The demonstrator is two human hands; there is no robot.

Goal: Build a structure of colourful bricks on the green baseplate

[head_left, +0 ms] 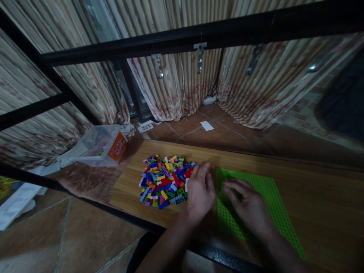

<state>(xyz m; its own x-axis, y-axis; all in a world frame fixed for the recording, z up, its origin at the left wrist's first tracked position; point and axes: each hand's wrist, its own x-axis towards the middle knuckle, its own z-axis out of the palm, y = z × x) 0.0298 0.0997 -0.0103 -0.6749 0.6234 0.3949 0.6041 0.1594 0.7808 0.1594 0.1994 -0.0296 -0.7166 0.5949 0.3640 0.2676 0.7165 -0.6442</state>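
Many small building bricks [165, 182] in mixed colours lie in a loose pile on the wooden board. At the pile's right edge is my left hand [200, 191], its fingers curled in; whatever they may hold is hidden. A white piece [186, 185] shows beside that hand, partly covered by it. My right hand [250, 206] is over the left part of a green studded baseplate [273, 204]. Its thumb and forefinger come close together near the plate's left edge, and anything between them is too dim and small to make out.
The wooden tabletop [321, 212] has a black metal frame [222, 254] along its near edge. Left of it stands a clear plastic box [98, 146] with an orange label. A black bar [176, 41] with metal brackets crosses before the curtains [170, 91]. Papers [206, 126] lie on the tiled floor.
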